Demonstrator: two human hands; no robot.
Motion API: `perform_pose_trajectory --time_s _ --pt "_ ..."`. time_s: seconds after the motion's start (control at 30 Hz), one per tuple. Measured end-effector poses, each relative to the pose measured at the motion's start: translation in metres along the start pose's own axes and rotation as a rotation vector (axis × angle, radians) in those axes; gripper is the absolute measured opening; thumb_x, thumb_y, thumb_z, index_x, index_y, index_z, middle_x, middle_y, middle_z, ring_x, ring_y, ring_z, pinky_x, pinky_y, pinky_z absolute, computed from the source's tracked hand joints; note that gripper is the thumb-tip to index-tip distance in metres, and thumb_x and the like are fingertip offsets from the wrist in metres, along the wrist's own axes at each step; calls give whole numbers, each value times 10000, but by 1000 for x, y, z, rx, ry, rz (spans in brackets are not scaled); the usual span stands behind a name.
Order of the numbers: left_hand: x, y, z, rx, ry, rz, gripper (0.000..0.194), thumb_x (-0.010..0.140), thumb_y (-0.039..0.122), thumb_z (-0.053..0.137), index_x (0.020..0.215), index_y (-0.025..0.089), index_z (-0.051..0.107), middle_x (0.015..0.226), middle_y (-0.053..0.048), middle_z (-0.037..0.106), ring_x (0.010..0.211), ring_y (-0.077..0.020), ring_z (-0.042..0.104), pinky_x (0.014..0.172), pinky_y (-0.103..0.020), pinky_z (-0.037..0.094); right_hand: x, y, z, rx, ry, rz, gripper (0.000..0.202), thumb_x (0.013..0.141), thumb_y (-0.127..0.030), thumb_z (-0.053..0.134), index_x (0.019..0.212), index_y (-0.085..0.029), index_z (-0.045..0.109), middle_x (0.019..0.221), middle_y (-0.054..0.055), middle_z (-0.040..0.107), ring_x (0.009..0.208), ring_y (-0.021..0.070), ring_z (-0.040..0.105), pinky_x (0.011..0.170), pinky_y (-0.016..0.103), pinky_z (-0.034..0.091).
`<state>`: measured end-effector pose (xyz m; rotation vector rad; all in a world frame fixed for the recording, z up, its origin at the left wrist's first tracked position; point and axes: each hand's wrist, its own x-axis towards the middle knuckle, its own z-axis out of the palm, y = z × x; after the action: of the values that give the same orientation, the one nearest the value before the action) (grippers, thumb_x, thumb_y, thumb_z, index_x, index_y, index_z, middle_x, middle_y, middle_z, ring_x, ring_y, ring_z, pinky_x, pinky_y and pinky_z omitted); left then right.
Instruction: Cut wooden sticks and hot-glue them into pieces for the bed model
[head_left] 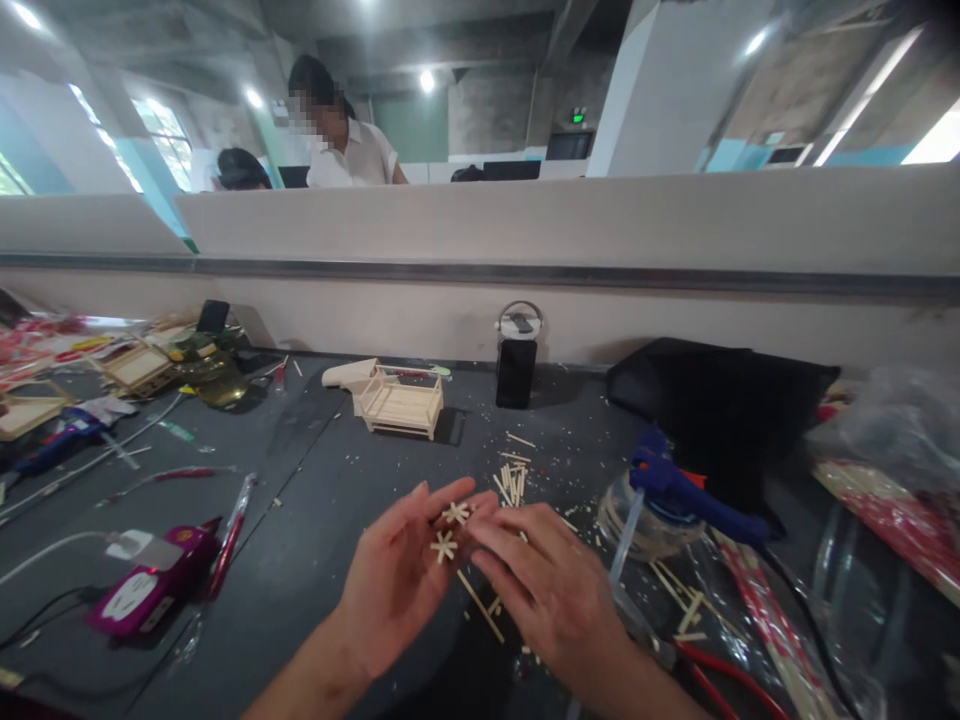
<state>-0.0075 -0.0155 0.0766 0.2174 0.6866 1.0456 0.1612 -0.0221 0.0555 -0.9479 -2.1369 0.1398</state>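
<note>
My left hand is turned palm up, with two small star-shaped pieces of crossed wooden sticks resting on its fingers. One wooden star lies nearer the palm, the other closer to the fingertips. My right hand bends over from the right, its fingers together and their tips against the left fingers beside the stars. A bit of pale wood shows between the right fingers; its shape is mostly hidden. Behind the hands lies a pile of short wooden sticks, and a longer stick lies below them.
A small wooden bed-like frame stands behind, near a phone propped upright. To the right, a blue glue gun rests on a clear jar, with red-handled pliers below. A purple power strip with cables lies left. A person is beyond the partition.
</note>
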Motion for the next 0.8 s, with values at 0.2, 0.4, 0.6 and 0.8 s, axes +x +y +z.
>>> perform_pose_trajectory --time_s 0.2,0.4,0.6,0.8 --pt "-2 -11 4 -19 -8 -49 345 899 317 531 1010 43 710 930 -127 697 815 -164 623 767 -240 495 7 6 -7 17 -116 56 193 902 -193 569 1075 -215 653 980 74 616 909 212 571 775 360 513" --pt "0 -16 0 -25 -120 -112 299 897 307 550 998 78 714 913 -90 677 798 -139 602 797 -234 467 10 6 -7 44 -146 69 130 878 -183 603 976 -206 684 911 56 628 857 198 569 759 344 505" --pt "3 -20 -7 2 -129 -154 337 899 325 549 1077 77 692 895 -84 676 817 -150 606 821 -257 469 8 7 -3 68 -141 86 153 882 -147 551 861 -186 698 854 60 639 820 194 572 748 337 489" --pt "2 -17 -11 99 -155 -100 281 882 263 575 1100 125 685 985 -103 689 903 -218 649 926 -402 466 13 11 -5 338 -8 386 142 859 -191 581 808 -213 712 784 24 647 751 164 613 652 266 492"
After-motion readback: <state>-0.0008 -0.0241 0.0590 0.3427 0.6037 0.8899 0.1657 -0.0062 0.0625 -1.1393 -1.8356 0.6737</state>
